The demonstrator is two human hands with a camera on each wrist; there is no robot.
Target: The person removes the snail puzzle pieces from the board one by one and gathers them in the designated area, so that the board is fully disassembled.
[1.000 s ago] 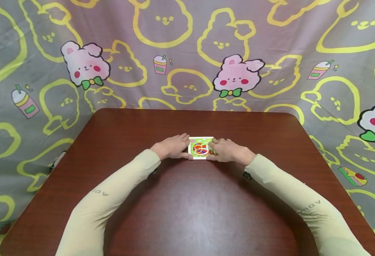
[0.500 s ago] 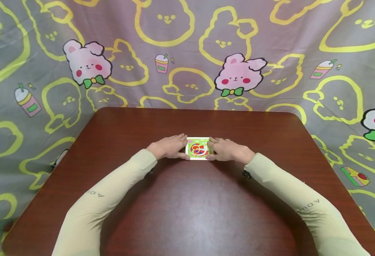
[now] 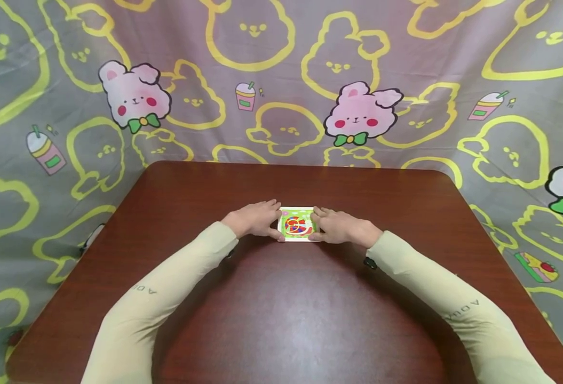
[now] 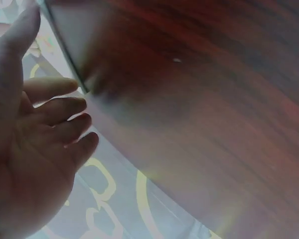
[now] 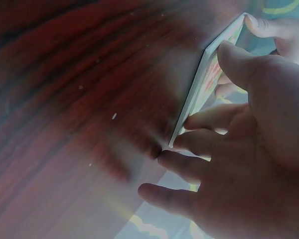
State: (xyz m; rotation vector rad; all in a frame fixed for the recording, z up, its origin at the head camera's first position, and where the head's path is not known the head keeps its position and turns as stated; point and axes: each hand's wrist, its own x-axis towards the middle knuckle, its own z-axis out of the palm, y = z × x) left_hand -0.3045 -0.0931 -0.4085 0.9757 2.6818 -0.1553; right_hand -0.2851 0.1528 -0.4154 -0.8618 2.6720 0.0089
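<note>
A small flat square board (image 3: 298, 226) with a white border lies on the brown table (image 3: 291, 309). Its green picture shows a red and blue spiral figure, perhaps a snail. My left hand (image 3: 257, 219) touches the board's left edge, thumb at the near corner and fingers toward the far one. On the opposite side, my right hand (image 3: 340, 226) rests its thumb and fingertips on the right edge, covering part of the picture. The right wrist view shows the thin edge of the board (image 5: 199, 82) beside nearly straight fingers. In the left wrist view the left hand's (image 4: 40, 134) fingers are extended.
A grey curtain (image 3: 281, 80) with yellow outlined animals and pink rabbits hangs behind and on both sides of the table. The table's rounded far edge meets the curtain.
Both hands and the board have shifted slightly left from one second ago, and the hands remain at its two sides. The head view has turned a little.
</note>
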